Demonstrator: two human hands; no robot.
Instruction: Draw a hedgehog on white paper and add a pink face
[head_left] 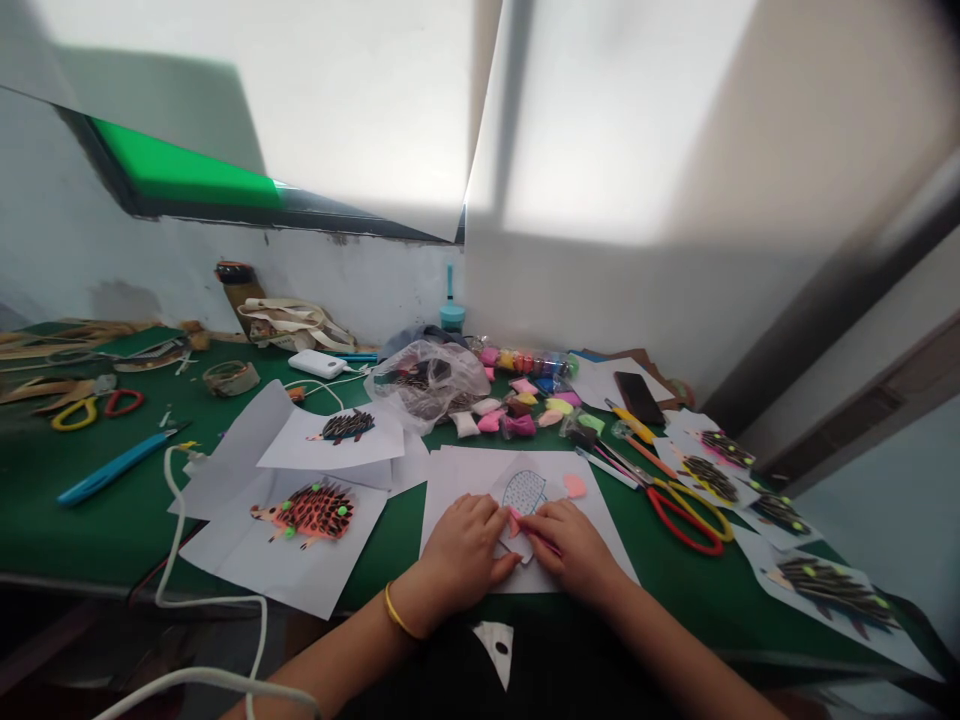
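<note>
A drawing of a rounded, dotted shape in blue outline (pixel 525 490) is on a white sheet in front of me. My left hand (pixel 466 545) lies on this sheet, fingers stretched out and thumb apart, its fingertips beside a small piece of pink clay (pixel 514 521) at the drawing's lower edge. My right hand (pixel 568 545) is closed on a thin pink stick-like tool (pixel 545 542), its fingertips at the same clay. The tool's exact kind is partly hidden by the fingers. A flat salmon-pink clay lump (pixel 574 486) sits on the sheet at upper right.
Behind the sheet are several small clay packets (pixel 517 424) and a clear plastic bag (pixel 427 385). Scissors (pixel 690 515), pens and a phone (pixel 638 397) lie right. Hedgehog pictures (pixel 311 512) flank both sides; a white cable (pixel 176 540) runs at left.
</note>
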